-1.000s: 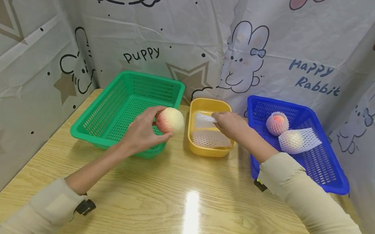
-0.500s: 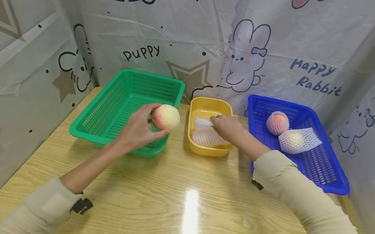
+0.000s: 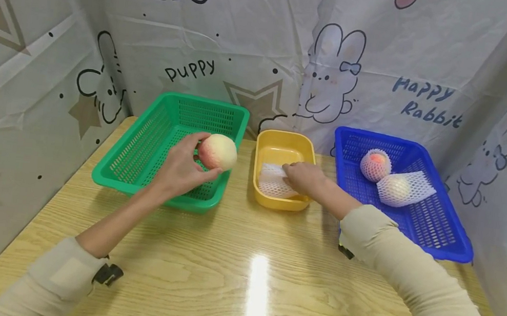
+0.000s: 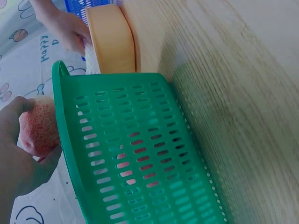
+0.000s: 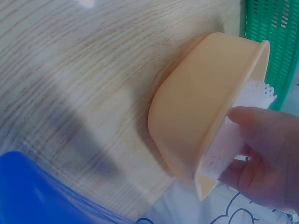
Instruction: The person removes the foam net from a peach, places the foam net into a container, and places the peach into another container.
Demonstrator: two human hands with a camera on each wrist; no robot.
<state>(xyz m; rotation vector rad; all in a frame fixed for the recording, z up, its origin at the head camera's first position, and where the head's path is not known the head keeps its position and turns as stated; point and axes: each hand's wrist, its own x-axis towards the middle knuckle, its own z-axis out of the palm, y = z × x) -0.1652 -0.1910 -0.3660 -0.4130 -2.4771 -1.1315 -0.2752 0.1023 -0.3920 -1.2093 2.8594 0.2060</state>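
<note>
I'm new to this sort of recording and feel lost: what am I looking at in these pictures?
There is no machine here, just a person's two bare hands. The wide picture comes from a camera worn on the head, looking forward and down. The other two come from cameras on the wrists, so the scene looks tipped sideways in them.

On the wooden table stand a green basket, a yellow bin and a blue basket. Two fruits in foam nets lie in the blue one.

The left hand holds a bare peach over the green basket. The right hand reaches into the yellow bin and pinches white netting.
</note>
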